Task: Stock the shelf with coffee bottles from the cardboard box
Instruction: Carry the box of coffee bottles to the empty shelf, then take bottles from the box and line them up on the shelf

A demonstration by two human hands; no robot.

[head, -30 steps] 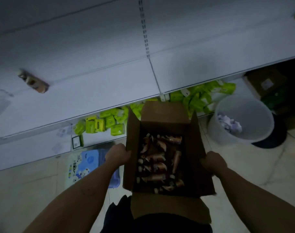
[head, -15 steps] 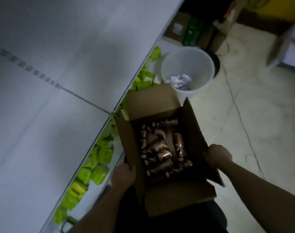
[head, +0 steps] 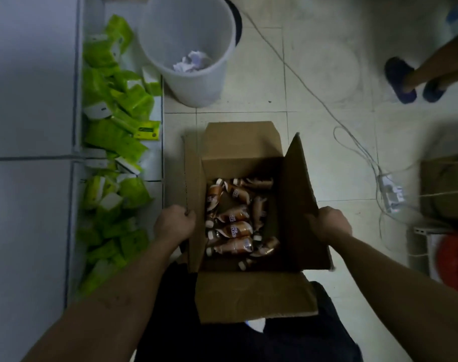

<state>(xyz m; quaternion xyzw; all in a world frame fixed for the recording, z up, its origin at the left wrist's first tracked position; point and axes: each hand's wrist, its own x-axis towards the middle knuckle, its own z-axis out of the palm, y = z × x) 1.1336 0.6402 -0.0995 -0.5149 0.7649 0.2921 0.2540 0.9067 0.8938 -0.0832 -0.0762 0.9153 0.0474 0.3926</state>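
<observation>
An open cardboard box (head: 239, 142) hangs in front of me above the tiled floor, flaps spread. Several brown coffee bottles (head: 234, 229) with white caps lie jumbled inside it. My left hand (head: 174, 223) grips the box's left wall. My right hand (head: 328, 224) grips the right flap and wall. The white shelf (head: 26, 100) runs along the left side of the view, its upper boards bare.
Several green packets (head: 118, 131) crowd the bottom shelf at left. A white bin (head: 188, 82) with crumpled paper stands beyond the box. Another person's legs in blue slippers (head: 403, 82) stand at the upper right. Cables and a power strip (head: 391, 194) lie on the floor at right.
The view has swung from facing the shelf to looking along the aisle, so the shelf now lies on the left. Both hands kept hold of the box throughout.
</observation>
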